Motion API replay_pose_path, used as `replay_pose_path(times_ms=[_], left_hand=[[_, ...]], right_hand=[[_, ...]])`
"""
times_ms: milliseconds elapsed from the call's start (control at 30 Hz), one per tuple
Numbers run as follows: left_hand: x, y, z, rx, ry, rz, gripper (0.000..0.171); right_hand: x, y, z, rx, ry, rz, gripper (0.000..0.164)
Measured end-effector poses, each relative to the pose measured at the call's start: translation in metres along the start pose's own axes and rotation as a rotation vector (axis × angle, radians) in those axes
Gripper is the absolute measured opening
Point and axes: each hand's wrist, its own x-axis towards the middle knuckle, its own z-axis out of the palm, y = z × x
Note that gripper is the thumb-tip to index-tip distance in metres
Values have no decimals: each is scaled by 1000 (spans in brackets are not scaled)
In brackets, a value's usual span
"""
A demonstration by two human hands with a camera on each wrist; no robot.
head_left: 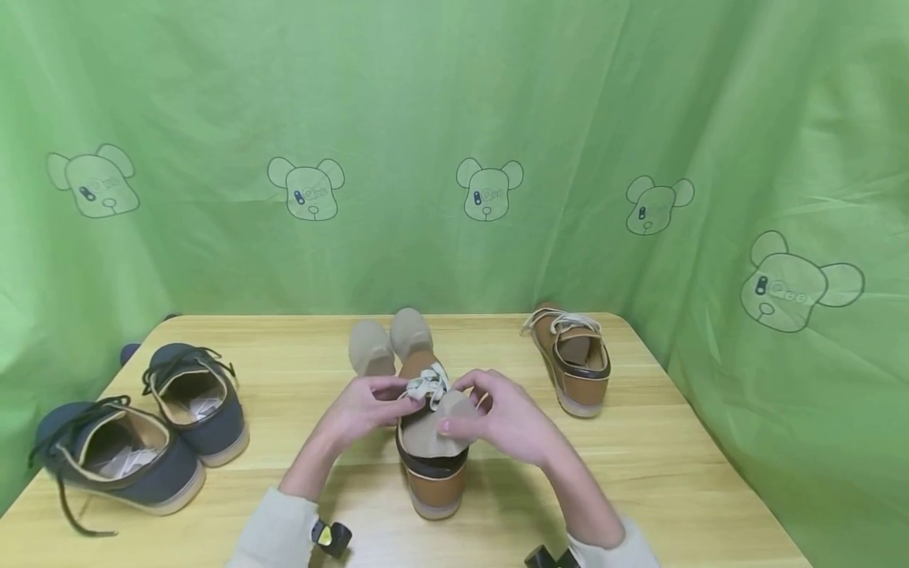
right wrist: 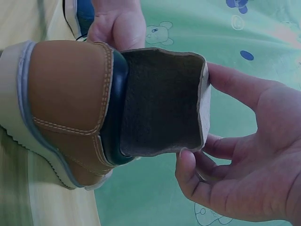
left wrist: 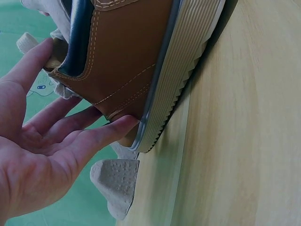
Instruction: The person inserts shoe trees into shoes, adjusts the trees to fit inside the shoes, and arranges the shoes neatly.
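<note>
- Central brown shoe (head_left: 435, 493) sits on the wood-grain counter (head_left: 660, 473), heel toward the person, pale laces (head_left: 429, 384) bunched over the tongue.
- Grey insert (head_left: 424, 438), thin-walled and hollow, partly within that shoe's opening; its open end projects above the dark collar (right wrist: 119, 110), as the right wrist view shows.
- Right hand (head_left: 513, 416): thumb and fingers together on the insert, pinching its projecting end.
- Left hand (head_left: 360, 410): clamped lightly on the same shoe; one digit by the tongue and laces, another against the side just above the sole (left wrist: 186, 52).
- Beyond the toe, two grey moulded pieces (head_left: 409, 335) side by side.
- Right, well apart: second brown shoe (head_left: 588, 389), also pale-laced, heel toward the person.
- Left: two navy shoes (head_left: 162, 476) with dark laces, near each other, whitish material inside both; one lace trails onto the counter.
- Pale sleeves (head_left: 278, 528) on both forearms.
- Behind: green cloth (head_left: 398, 95), printed with outlined bear heads (head_left: 311, 193).
</note>
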Motion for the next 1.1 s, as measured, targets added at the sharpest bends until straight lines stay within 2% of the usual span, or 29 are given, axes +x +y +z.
replay_pose_path(times_ms=[333, 433, 700, 1100], left_hand=[[1, -2, 0, 11, 3, -2, 54], [1, -4, 0, 12, 5, 0, 53], [3, -5, 0, 11, 1, 2, 54], [3, -4, -1, 19, -3, 9, 51]], right_hand=[[5, 0, 19, -110, 66, 26, 47], [5, 1, 21, -98, 56, 23, 45], [2, 3, 11, -5, -55, -2, 42], [6, 2, 17, -46, 5, 33, 39]])
